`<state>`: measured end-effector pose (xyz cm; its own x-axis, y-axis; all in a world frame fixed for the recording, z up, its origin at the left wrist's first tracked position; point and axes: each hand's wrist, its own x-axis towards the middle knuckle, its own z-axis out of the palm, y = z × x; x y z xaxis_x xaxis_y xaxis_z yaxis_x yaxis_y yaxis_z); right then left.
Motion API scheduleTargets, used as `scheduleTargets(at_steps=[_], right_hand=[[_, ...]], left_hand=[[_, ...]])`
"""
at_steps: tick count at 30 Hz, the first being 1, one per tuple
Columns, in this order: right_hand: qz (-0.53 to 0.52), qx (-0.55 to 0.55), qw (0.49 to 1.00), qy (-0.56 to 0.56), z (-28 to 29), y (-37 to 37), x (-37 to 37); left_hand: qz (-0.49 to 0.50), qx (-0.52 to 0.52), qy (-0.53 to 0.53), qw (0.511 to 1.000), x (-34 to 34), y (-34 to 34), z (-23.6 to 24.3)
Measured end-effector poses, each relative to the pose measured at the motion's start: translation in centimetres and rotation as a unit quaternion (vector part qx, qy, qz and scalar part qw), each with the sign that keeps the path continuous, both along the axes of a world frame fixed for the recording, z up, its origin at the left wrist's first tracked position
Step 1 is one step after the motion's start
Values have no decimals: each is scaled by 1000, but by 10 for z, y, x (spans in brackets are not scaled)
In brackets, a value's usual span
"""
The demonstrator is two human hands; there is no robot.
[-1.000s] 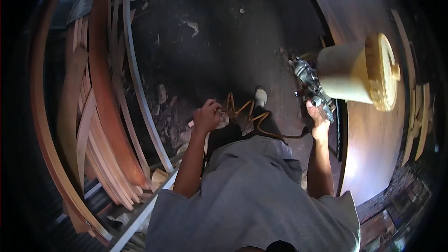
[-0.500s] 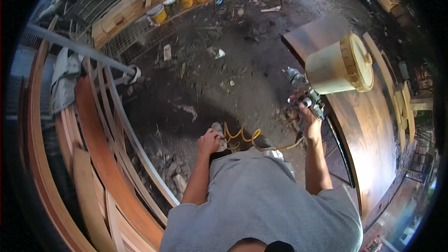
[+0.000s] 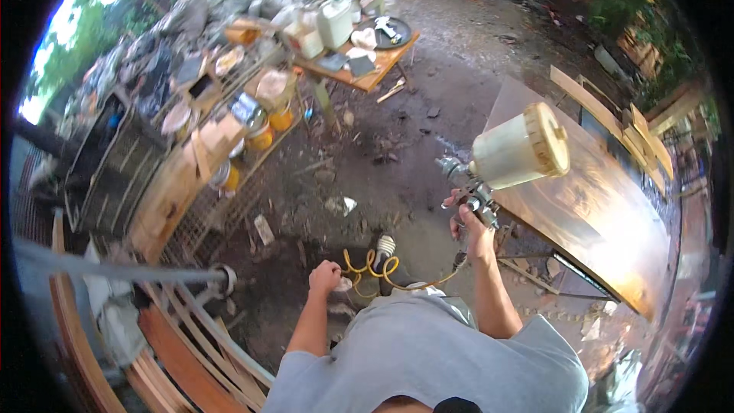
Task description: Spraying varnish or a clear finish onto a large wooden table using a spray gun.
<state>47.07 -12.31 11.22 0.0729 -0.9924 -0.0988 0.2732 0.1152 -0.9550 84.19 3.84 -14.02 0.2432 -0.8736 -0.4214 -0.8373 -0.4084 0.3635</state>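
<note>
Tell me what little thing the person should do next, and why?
Maybe the left hand should draw the yellow hose aside a little: its loops look close to one foot and might catch, while the right hand is busy holding the spray gun.

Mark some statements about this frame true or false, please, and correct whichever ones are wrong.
1. The right hand holds a spray gun with a cup on it. True.
2. That cup is dark blue. False: it is off-white, with a yellowish lid.
3. A yellow coiled hose shows between the right hand and the left hand. True.
4. The brown wooden panel lies at the left edge of the picture. False: it lies on the right side.
5. A whitish jug stands on a small wooden table. True.
</note>
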Motion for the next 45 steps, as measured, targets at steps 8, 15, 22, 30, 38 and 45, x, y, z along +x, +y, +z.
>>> scheduleTargets(at_steps=[8, 15, 22, 30, 38, 45], right_hand=[[-68, 54, 996, -12, -14, -173, 78], [-145, 48, 986, 64, -20, -267, 121], [-279, 55, 958, 37, -29, -348, 192], [-361, 75, 929, 28, -29, -410, 256], [-395, 77, 915, 24, -16, -460, 275], [-354, 92, 930, -40, -27, -518, 261]], left_hand=[[-168, 8, 12, 986, 39, -247, -2], [-330, 31, 27, 943, 44, -424, -26], [-420, -6, 56, 906, 91, -597, -45], [-515, 76, 66, 851, 120, -688, -52], [-487, 123, 55, 863, 128, -727, -60], [-414, 20, 136, 900, 89, -748, -21]])
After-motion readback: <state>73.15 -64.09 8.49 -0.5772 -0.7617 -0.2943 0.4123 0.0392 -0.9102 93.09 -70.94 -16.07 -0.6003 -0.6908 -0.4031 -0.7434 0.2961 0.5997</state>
